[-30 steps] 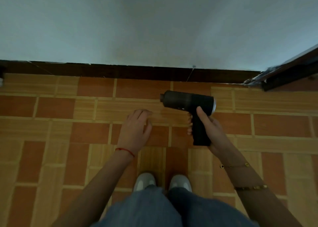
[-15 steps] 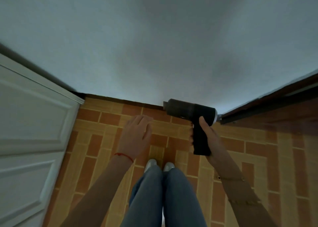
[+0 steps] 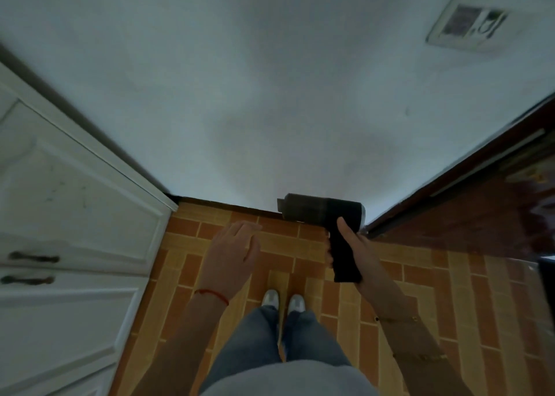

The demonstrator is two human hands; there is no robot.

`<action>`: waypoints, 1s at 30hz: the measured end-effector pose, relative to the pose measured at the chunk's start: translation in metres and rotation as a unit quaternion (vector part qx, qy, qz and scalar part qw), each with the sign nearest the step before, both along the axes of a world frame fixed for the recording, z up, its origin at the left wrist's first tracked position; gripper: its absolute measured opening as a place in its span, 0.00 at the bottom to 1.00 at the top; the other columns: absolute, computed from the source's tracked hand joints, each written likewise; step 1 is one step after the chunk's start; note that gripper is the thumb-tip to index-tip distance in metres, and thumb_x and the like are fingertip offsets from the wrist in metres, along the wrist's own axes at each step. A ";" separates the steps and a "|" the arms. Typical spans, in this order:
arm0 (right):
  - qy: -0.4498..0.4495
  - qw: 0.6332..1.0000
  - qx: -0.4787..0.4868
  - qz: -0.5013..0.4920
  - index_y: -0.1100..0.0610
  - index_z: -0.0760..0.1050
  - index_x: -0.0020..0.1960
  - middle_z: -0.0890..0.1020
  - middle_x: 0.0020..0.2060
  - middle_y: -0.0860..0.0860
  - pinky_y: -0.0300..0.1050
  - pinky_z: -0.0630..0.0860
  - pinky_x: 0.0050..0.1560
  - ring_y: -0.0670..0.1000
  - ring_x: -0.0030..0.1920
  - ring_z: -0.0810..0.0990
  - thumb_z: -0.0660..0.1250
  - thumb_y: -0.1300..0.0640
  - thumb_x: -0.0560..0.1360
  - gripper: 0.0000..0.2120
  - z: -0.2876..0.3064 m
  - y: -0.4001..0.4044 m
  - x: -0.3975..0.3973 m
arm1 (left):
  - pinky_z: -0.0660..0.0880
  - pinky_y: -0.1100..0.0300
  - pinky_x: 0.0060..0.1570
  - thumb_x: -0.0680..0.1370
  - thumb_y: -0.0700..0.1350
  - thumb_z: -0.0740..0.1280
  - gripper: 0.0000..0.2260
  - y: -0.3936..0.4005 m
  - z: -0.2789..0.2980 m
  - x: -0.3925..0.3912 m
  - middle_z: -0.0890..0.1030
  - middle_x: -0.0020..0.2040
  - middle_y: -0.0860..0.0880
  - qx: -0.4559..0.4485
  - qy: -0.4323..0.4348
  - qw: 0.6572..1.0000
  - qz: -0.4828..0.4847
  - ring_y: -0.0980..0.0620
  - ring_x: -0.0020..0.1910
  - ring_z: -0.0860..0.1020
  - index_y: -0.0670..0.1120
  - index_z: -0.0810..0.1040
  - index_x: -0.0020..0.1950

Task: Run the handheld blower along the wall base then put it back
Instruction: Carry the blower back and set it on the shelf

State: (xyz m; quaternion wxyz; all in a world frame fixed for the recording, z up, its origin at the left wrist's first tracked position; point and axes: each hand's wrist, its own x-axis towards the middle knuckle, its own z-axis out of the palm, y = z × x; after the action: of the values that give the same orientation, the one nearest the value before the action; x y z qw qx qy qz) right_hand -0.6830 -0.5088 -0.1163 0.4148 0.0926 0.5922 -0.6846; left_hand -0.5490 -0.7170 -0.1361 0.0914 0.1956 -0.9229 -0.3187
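Gripping the black handle of the handheld blower (image 3: 322, 210), the right hand (image 3: 353, 247) has its thumb laid along the near side of the grip and its fingers curled round the far side, fingertips just showing at the left edge of the handle. The blower is held in the air above the tiled floor (image 3: 405, 290), barrel level, nozzle pointing to the person's left, roughly parallel to the dark skirting strip (image 3: 222, 202) at the foot of the white wall (image 3: 270, 95). The barrel overlaps that wall base in view; whether it touches cannot be told.

The left hand (image 3: 231, 257) hovers beside it, well left of the nozzle, palm down, fingers straight and relaxed, holding nothing. A red string (image 3: 211, 295) circles that wrist.

On the left stands a white cabinet (image 3: 60, 215) with two dark handles. On the right a dark brown door (image 3: 480, 200) angles away from the corner. High on the wall sits a white wall plate (image 3: 467, 20). Below, blue jeans (image 3: 270, 350) and two light shoes (image 3: 283, 299) show between the arms.
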 end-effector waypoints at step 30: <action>-0.007 0.918 -0.025 0.397 0.62 0.75 0.45 0.77 0.31 0.55 0.42 0.75 0.27 0.51 0.25 0.76 0.64 0.43 0.74 0.20 0.020 -0.036 0.020 | 0.73 0.60 0.45 0.81 0.41 0.64 0.09 0.113 0.056 0.137 0.81 0.54 0.50 -0.046 0.016 0.894 0.445 0.50 0.47 0.80 0.49 0.80 0.59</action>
State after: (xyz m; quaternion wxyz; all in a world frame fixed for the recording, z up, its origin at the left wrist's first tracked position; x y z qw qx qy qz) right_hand -0.6628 -0.5450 -0.0958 0.6583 -0.1558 0.5602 -0.4781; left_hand -0.4124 -0.6038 -0.0797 0.2474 0.5760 -0.7515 -0.2055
